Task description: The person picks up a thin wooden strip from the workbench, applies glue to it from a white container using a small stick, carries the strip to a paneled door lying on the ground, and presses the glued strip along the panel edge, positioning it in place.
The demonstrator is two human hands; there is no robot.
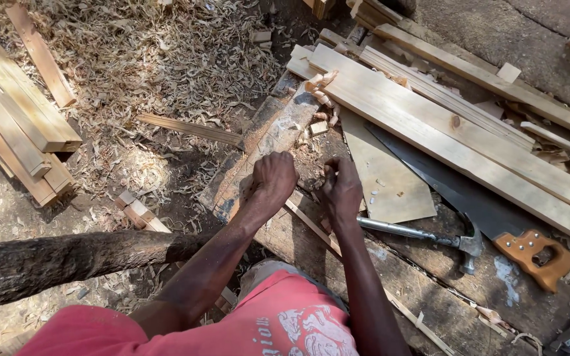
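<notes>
Far left: a stack of pale sawn wooden battens (18,125) is lying on the shaving-strewn ground, with a dark rough log (67,260) below it. Centre: your left hand (273,179) is resting clenched on the dark weathered wooden desk (423,290); your right hand (342,190) is curling just beside it, fingers bent over something hidden. Right: a steel-handled claw hammer (430,236) is lying near an orange-handled handsaw (489,214), under long pale planks (456,142).

An outdoor carpentry workshop is shown by planks (456,132), wood shavings (159,53), a handsaw (483,204) and a hammer (430,235).
</notes>
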